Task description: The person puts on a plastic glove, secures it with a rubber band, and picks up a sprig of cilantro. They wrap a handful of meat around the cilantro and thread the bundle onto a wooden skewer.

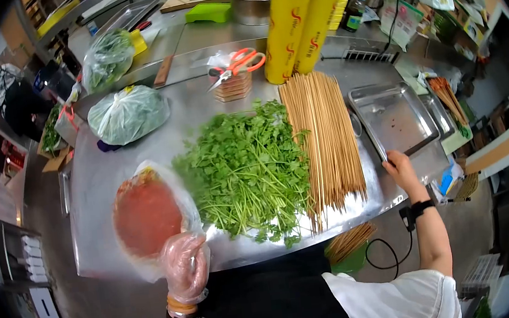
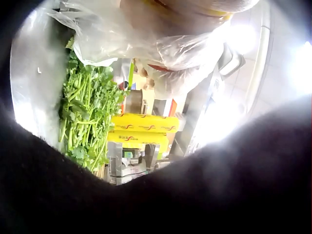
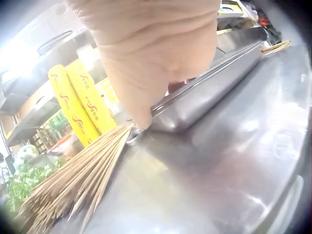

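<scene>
A clear plastic bag (image 1: 188, 198) of red, wet-looking food (image 1: 148, 218) sits at the left of the steel table. My left hand (image 1: 185, 267), in a clear plastic glove, pinches the bag's near edge. At the right, my bare right hand (image 1: 401, 172) grips the near left corner of a shallow metal tray (image 1: 396, 121); a few small dark bits lie in it. Its thumb is at the tray's rim in the right wrist view, the other fingers mostly hidden. Between the hands lie a heap of cilantro (image 1: 246, 172) and a wide bundle of bamboo skewers (image 1: 328, 141).
Behind the greens, orange-handled scissors (image 1: 238, 66) rest on a small container. Two yellow wrap rolls (image 1: 292, 23) stand upright behind the skewers. A tied bag of greens (image 1: 128, 115) is at the back left. Further back are a pot (image 1: 248, 6) and a green box (image 1: 208, 13).
</scene>
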`<state>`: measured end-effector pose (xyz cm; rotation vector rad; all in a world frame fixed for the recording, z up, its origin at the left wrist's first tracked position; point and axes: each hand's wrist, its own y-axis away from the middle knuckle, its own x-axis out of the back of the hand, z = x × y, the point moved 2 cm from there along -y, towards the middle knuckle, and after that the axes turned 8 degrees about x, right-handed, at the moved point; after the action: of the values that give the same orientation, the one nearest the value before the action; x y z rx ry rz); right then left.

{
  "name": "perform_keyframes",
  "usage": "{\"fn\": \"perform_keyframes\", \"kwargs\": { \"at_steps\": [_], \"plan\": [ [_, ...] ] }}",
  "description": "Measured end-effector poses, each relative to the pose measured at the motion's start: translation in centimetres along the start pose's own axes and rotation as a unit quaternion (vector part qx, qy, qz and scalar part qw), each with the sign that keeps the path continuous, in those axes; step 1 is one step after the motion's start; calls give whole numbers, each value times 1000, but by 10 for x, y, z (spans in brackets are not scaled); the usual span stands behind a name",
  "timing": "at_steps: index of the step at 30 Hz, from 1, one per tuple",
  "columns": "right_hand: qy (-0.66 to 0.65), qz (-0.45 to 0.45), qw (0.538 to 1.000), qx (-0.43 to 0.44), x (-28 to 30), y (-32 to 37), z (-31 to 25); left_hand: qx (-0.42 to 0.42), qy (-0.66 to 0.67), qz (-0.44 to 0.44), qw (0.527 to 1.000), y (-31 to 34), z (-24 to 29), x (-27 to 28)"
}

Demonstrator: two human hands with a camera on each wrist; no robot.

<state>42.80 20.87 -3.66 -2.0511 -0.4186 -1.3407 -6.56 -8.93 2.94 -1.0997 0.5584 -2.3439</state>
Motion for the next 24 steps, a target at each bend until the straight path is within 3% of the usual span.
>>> {"fn": "perform_keyframes", "kwargs": {
  "at_steps": [3, 6, 8, 9, 10, 12, 14, 16, 17, 20, 24],
  "plan": [
    [42, -74, 992, -93, 7, 4, -16, 14, -9, 7, 1000, 5, -5, 3],
    [173, 106, 979, -4, 19, -32, -79, 30, 8, 5, 1000, 3, -11, 7],
    [-23, 130, 991, -32, 23, -79, -141, 47, 15, -10, 999, -4, -12, 9],
    [-190, 126, 973, -45, 6, -95, -154, 51, 8, -24, 998, -8, -12, 9],
    [-275, 44, 957, -84, -1, -115, -189, 80, 64, -37, 994, -14, -11, 9],
    [-372, -38, 927, -25, -34, -148, -243, 135, 170, -55, 975, -26, -3, 6],
    [-198, -111, 974, 5, -77, -172, -260, 150, 188, -51, 969, -27, 2, 9],
    [-78, -181, 979, 44, -118, -184, -256, 134, 171, -55, 975, -22, 0, 15],
    [-78, -152, 981, 90, -128, -185, -249, 110, 134, -49, 984, -18, -4, 20],
    [-367, -138, 915, -91, -96, -187, -242, 213, 226, 26, 950, 11, -29, 27],
    [-522, -78, 839, -135, -41, -186, -244, 342, 326, 88, 877, 31, -43, 31]
  ]
}}
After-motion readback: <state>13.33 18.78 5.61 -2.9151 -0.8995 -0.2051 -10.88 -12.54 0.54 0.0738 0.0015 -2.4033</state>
